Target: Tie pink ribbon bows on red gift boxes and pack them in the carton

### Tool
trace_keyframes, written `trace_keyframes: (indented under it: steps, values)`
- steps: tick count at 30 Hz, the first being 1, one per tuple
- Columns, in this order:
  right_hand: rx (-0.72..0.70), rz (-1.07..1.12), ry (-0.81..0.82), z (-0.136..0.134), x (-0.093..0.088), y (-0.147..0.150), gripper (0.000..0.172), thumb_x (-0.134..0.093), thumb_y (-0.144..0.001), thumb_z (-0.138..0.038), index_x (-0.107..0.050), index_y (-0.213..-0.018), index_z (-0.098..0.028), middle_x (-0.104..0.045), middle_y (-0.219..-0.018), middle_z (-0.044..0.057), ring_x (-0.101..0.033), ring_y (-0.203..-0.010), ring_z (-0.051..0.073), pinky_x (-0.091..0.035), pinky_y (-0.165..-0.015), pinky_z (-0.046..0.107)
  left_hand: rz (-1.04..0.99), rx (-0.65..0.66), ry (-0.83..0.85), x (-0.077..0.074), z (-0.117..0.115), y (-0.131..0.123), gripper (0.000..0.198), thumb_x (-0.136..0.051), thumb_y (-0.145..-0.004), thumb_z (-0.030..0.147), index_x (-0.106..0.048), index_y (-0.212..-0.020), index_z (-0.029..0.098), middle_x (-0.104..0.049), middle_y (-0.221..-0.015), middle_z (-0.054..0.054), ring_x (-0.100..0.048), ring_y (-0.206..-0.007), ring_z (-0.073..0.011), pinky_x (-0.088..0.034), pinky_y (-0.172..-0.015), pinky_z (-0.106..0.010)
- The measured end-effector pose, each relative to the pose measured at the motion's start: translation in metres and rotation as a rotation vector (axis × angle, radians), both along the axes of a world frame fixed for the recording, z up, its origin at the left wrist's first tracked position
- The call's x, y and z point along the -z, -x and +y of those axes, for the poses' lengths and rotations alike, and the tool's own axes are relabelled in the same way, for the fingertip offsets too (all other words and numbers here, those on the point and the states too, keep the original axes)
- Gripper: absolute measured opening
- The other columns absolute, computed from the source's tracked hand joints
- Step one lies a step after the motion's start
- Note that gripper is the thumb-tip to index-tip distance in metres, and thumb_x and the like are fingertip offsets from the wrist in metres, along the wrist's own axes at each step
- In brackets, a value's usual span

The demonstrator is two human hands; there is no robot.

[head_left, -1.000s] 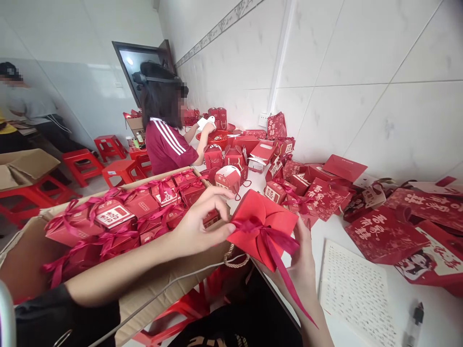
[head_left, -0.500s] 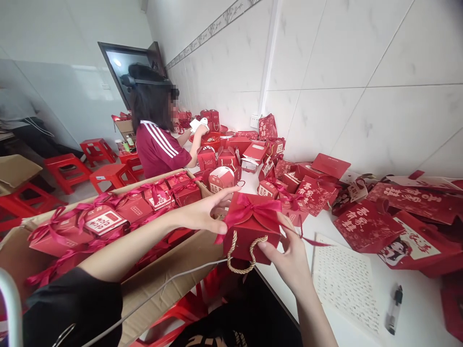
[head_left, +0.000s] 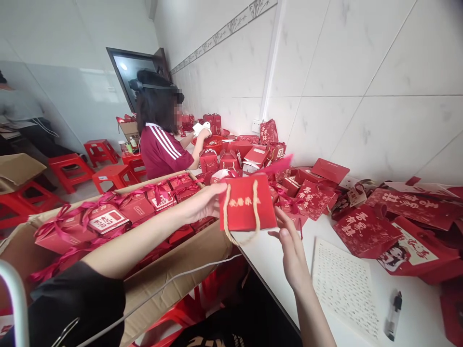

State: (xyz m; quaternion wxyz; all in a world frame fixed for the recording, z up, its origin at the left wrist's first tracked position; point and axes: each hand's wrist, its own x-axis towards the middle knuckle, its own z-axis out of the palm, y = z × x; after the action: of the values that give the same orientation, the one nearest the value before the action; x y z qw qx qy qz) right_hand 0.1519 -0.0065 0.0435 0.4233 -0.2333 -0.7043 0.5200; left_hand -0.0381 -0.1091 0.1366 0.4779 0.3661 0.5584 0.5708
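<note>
from my remote seat, a carton (head_left: 202,246) of ribboned boxes (head_left: 110,219) sits left. my left hand (head_left: 207,202) is clamped on the left side of a red box (head_left: 246,205), raised above the table's (head_left: 267,262) near edge. my right hand (head_left: 289,243), fingers parted, meets its lower right corner; contact unclear. right: notepad (head_left: 343,286), pen (head_left: 394,315).

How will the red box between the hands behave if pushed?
The red box probably resists a light push: its flat face and straight edges suggest stiff card. Its rope handle is likely flexible, given its curved loop.
</note>
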Motion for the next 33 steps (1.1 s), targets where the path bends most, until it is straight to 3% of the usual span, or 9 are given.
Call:
trace_keyframes:
  steps: [4,9,13,16,18,22,24,30,33]
  values:
    - [0.101,-0.291,-0.102,0.004,0.05,0.004,0.05,-0.04,-0.085,-0.051,-0.049,-0.12,-0.017,-0.051,-0.124,0.015,-0.051,-0.114,0.027,-0.048,-0.086,0.044,-0.314,-0.072,0.064,-0.008,-0.004,0.009,0.06,-0.048,-0.074,0.065,-0.056,-0.111,0.018,-0.068,-0.093,-0.008,-0.066,-0.082,-0.0241,-0.054,-0.073,-0.039]
    - [0.307,-0.573,-0.589,0.002,0.145,0.008,0.055,-0.039,-0.084,-0.054,-0.055,-0.111,-0.009,-0.054,-0.114,0.027,-0.056,-0.105,0.039,-0.048,-0.074,0.058,-0.444,-0.186,0.11,-0.009,-0.008,0.021,0.064,-0.04,-0.075,0.07,-0.058,-0.101,0.015,-0.068,-0.076,-0.007,-0.066,-0.066,-0.0201,-0.056,-0.06,-0.032]
    - [0.32,-0.596,-0.938,-0.003,0.185,0.005,0.057,-0.037,-0.084,-0.05,-0.047,-0.121,-0.007,-0.047,-0.124,0.028,-0.047,-0.116,0.04,-0.043,-0.085,0.057,-0.454,-0.255,0.107,-0.004,-0.013,0.029,0.068,-0.034,-0.075,0.072,-0.056,-0.105,0.015,-0.067,-0.074,-0.006,-0.065,-0.061,-0.017,-0.055,-0.059,-0.03]
    - [0.357,-0.671,-0.976,-0.006,0.188,0.001,0.054,-0.033,-0.084,-0.04,-0.042,-0.125,-0.006,-0.044,-0.129,0.028,-0.045,-0.118,0.038,-0.038,-0.092,0.053,-0.357,-0.3,0.074,0.001,-0.02,0.031,0.073,-0.032,-0.073,0.075,-0.055,-0.109,0.016,-0.068,-0.08,-0.007,-0.065,-0.066,-0.0178,-0.055,-0.063,-0.033]
    - [0.356,-0.718,-0.983,-0.008,0.184,0.0,0.053,-0.034,-0.082,-0.034,-0.042,-0.126,-0.005,-0.043,-0.13,0.027,-0.044,-0.119,0.038,-0.035,-0.095,0.051,-0.144,-0.383,-0.003,0.006,-0.027,0.035,0.073,-0.032,-0.073,0.074,-0.053,-0.112,0.017,-0.067,-0.091,-0.009,-0.066,-0.079,-0.0217,-0.055,-0.07,-0.037]
    - [0.345,-0.732,-1.02,-0.01,0.177,-0.003,0.052,-0.035,-0.082,-0.031,-0.041,-0.126,-0.004,-0.042,-0.129,0.027,-0.043,-0.119,0.038,-0.034,-0.095,0.05,0.751,-0.704,-0.031,0.03,-0.046,0.058,0.07,-0.059,-0.064,0.057,-0.048,-0.122,0.018,-0.057,-0.12,-0.01,-0.055,-0.108,-0.0295,-0.045,-0.092,-0.042]
    - [0.344,-0.727,-1.033,-0.01,0.176,-0.004,0.051,-0.035,-0.082,-0.031,-0.041,-0.126,-0.004,-0.042,-0.129,0.027,-0.042,-0.119,0.038,-0.034,-0.096,0.05,1.106,-0.747,0.063,0.051,-0.06,0.076,0.081,-0.068,-0.056,0.047,-0.042,-0.127,0.019,-0.048,-0.13,-0.01,-0.049,-0.116,-0.0312,-0.04,-0.099,-0.043]
    - [0.359,-0.701,-1.082,-0.008,0.176,-0.005,0.051,-0.033,-0.083,-0.03,-0.036,-0.127,-0.006,-0.042,-0.128,0.027,-0.044,-0.116,0.039,-0.037,-0.093,0.049,1.202,-0.575,0.347,0.111,-0.12,0.13,0.075,-0.06,-0.063,0.04,-0.034,-0.128,0.015,-0.053,-0.123,-0.012,-0.056,-0.108,-0.0272,-0.043,-0.095,-0.041]
    - [0.374,-0.668,-1.108,-0.007,0.175,-0.004,0.051,-0.03,-0.084,-0.031,-0.035,-0.127,-0.004,-0.042,-0.125,0.028,-0.046,-0.113,0.04,-0.039,-0.09,0.05,1.195,-0.65,0.366,0.128,-0.152,0.144,0.071,-0.058,-0.064,0.039,-0.034,-0.126,0.014,-0.05,-0.124,-0.013,-0.052,-0.113,-0.0274,-0.041,-0.098,-0.041]
